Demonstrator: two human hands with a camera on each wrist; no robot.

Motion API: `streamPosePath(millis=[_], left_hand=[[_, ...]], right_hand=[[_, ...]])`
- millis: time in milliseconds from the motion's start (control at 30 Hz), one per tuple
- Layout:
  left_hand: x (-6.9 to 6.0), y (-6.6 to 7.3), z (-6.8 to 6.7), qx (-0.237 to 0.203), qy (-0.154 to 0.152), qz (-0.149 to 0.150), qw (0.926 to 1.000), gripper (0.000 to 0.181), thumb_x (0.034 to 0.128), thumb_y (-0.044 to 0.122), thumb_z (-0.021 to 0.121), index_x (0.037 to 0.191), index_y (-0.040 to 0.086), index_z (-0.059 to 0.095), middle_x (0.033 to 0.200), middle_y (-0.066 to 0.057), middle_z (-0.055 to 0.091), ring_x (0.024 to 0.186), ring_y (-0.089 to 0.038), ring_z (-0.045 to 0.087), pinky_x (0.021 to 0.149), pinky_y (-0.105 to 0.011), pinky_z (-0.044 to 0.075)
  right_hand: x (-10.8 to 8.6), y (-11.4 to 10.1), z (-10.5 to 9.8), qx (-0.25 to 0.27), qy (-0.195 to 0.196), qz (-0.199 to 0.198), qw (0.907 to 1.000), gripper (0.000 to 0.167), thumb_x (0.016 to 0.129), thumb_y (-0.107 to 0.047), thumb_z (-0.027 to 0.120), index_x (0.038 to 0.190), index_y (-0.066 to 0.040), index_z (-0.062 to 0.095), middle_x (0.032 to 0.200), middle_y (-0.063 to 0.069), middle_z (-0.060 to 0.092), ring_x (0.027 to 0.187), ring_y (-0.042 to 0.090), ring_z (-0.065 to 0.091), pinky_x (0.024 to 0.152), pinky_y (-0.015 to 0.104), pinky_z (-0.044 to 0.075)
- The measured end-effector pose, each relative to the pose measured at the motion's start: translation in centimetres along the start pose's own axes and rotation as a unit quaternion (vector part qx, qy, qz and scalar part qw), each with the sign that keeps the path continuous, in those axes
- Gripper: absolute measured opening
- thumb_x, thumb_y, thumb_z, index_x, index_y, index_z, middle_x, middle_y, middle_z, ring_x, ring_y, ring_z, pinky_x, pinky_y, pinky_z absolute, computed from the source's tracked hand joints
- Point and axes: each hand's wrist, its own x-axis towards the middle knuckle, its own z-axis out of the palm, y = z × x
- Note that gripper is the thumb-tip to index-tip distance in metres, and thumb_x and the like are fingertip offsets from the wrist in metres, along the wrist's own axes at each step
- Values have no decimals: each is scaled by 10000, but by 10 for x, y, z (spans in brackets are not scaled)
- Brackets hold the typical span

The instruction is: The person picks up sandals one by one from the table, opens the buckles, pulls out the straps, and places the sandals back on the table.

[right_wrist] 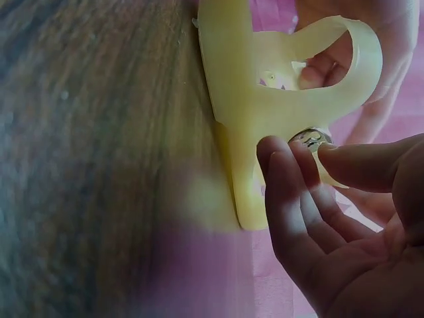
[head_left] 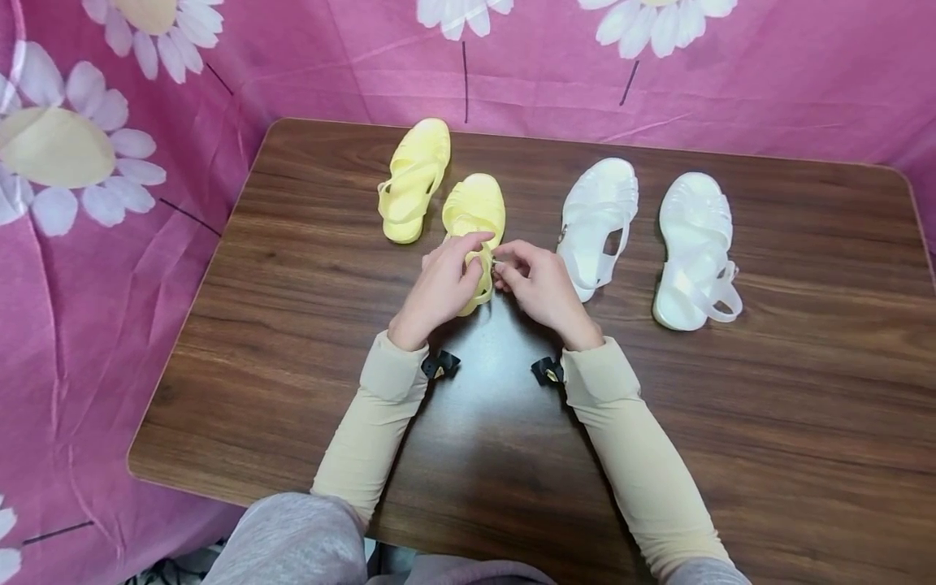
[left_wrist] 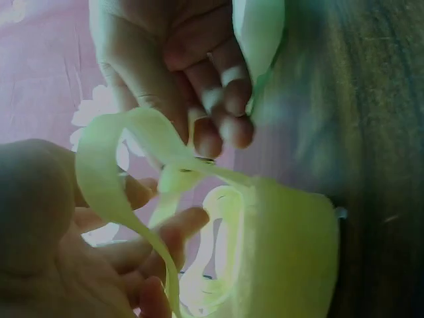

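A yellow sandal (head_left: 475,203) stands on the table between my two hands, toe pointing away. My left hand (head_left: 439,280) is at its left side, fingers and thumb curved about the straps near the heel. In the left wrist view the looped heel strap (left_wrist: 99,169) rises in front of these fingers. From the other side, my right hand (head_left: 544,284) pinches the strap at the metal buckle (right_wrist: 310,138) between thumb and fingertips. The strap's end is partly hidden by the fingers.
Another yellow sandal (head_left: 415,179) lies farther back on the left. Two white sandals stand to the right: one (head_left: 595,219) close beside my right hand, the other (head_left: 695,252) beyond it. A pink flowered cloth (head_left: 541,89) hangs behind the wooden table (head_left: 819,366).
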Motion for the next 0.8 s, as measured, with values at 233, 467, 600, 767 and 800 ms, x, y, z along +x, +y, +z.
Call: streamPosePath(millis=[233, 467, 600, 767, 800], left_hand=[[1, -1, 1, 6, -319, -74, 9995, 390, 939, 107, 457, 1301, 73, 600, 1278, -95, 626, 1059, -236, 605, 974, -495, 355], [2, -2, -1, -120, -275, -62, 9995, 388, 935, 100, 458, 1289, 60, 609, 1255, -100, 633, 923, -221, 621, 1004, -448, 394], [2, -2, -2, -194, -206, -75, 9996, 387, 925, 97, 465, 1278, 58, 618, 1254, -100, 637, 901, -219, 621, 910, -399, 456], [2, -3, -1, -403, -67, -66, 9991, 377, 911, 65, 476, 1253, 34, 633, 1249, -121, 643, 897, -223, 617, 861, -365, 486], [2, -4, -1, -430, -41, -61, 9990, 374, 910, 59, 478, 1248, 31, 636, 1247, -124, 645, 907, -222, 616, 866, -363, 486]], right_hand=[[-1, 1, 0, -327, 114, -173, 9993, 201, 941, -93, 586, 1118, -64, 676, 829, 85, 711, 704, 152, 638, 647, 248, 457], [1, -1, 2, -236, 114, -205, 9994, 233, 953, -14, 512, 1125, -42, 667, 877, 123, 719, 765, 210, 671, 773, 312, 507], [1, -1, 2, -326, 97, -289, 9990, 250, 947, 10, 498, 1124, -44, 668, 898, 119, 721, 792, 219, 677, 819, 337, 504], [0, -2, 2, -533, 75, -413, 9977, 254, 938, 11, 500, 1118, -59, 665, 881, 111, 710, 790, 202, 657, 852, 352, 486], [0, -2, 2, -548, 81, -421, 9976, 252, 938, 9, 500, 1114, -63, 665, 877, 109, 709, 789, 200, 655, 852, 355, 485]])
